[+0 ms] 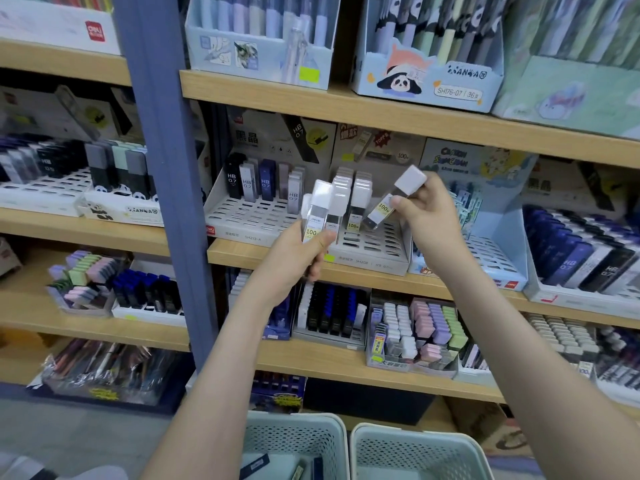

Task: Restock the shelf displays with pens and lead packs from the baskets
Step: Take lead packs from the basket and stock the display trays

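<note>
The lead pack (389, 200), pinched at a tilt by the right hand (429, 216) just above the tray (372, 242), could miss its slot, and the left hand's (294, 261) gripped bundle (318, 216) beside the tray may slip.

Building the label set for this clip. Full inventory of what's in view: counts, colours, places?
single lead pack: one, clear with white cap, tilted before the slotted tray
lead pack bundle: a few, count unclear, clear with white caps, upright, left of it
slotted tray: one, white, middle shelf centre
standing packs: several, white-capped, back of that tray
HB 0.7 packs: several, black, grey, blue, next tray leftward
panda pen box: one, light blue, top shelf
pastel packs: many, white, pink, purple, green, lower shelf
baskets: two, pale green, bottom edge
post: one, blue, left of centre
left hand: one, grips the lead pack bundle
right hand: one, pinches the single lead pack
</note>
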A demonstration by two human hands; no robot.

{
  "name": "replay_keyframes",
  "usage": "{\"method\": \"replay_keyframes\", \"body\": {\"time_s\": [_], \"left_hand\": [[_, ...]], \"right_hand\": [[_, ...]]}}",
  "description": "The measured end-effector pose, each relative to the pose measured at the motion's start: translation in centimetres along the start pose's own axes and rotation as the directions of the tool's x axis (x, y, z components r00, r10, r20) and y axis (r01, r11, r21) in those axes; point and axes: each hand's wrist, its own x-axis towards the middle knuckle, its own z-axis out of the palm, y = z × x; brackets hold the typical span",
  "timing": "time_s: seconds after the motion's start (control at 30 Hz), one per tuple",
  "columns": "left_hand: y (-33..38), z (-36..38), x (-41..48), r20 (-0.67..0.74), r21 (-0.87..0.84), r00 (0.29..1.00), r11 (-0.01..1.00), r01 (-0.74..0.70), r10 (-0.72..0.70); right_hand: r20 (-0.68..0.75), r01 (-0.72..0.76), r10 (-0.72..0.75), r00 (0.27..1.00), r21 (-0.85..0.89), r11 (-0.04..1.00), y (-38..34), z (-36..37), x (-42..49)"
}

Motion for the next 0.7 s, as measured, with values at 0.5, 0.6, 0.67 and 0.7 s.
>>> {"method": "replay_keyframes", "body": {"time_s": [0.5, 0.6, 0.67, 0.7], "left_hand": [[0.2, -0.9, -0.1, -0.095, -0.124, 0.994, 0.990, -0.073, 0.062], [0.1, -0.7, -0.2, -0.096, -0.117, 0.993, 0.990, -0.073, 0.062], [0.0, -0.6, -0.2, -0.100, -0.115, 0.993, 0.991, -0.067, 0.056], [0.0, -0.6, -0.2, -0.098, -0.114, 0.994, 0.991, -0.065, 0.054]], "right_hand": [[0.106, 0.129, -0.112, 0.988, -0.164, 0.978, 1.8, 2.2, 0.9], [0.131, 0.150, -0.124, 0.984, -0.215, 0.965, 2.2, 2.2, 1.0], [0.143, 0.167, -0.136, 0.980, -0.234, 0.958, 2.3, 2.2, 1.0], [0.156, 0.177, -0.139, 0.978, -0.259, 0.950, 2.4, 2.3, 1.1]]}}
